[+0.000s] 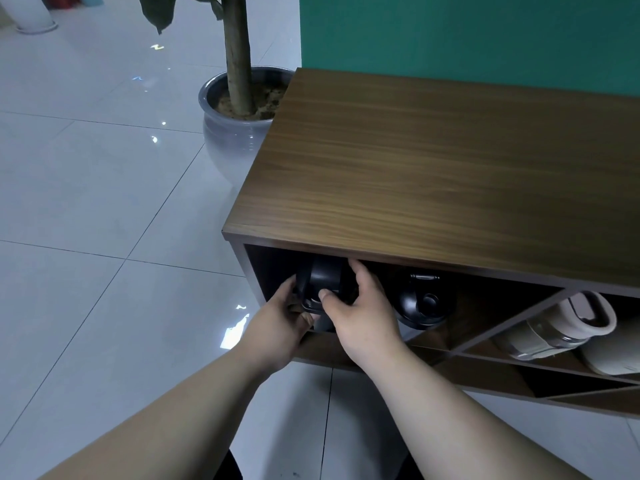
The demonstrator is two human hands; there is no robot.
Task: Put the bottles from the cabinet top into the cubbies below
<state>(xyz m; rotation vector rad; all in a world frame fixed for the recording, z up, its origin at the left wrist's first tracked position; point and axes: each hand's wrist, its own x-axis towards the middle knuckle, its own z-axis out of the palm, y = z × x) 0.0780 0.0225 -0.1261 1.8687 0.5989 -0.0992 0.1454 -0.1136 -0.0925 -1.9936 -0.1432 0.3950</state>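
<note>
The cabinet top [433, 168] was seen bare, and the left cubby [266, 271] below held a black bottle [320, 285] lying with its long axis pointing inward, cap end outward. It was gripped from both sides: the left hand [277, 327] closed at its left, the right hand [360, 317] closed over its cap, equally near. The bottle looked dark, glossy and rounded.

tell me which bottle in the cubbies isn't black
The pale pink bottle, lying on its side in the diagonal cubby at right. The held black bottle and the round-capped black bottle beside it are dark.
</note>
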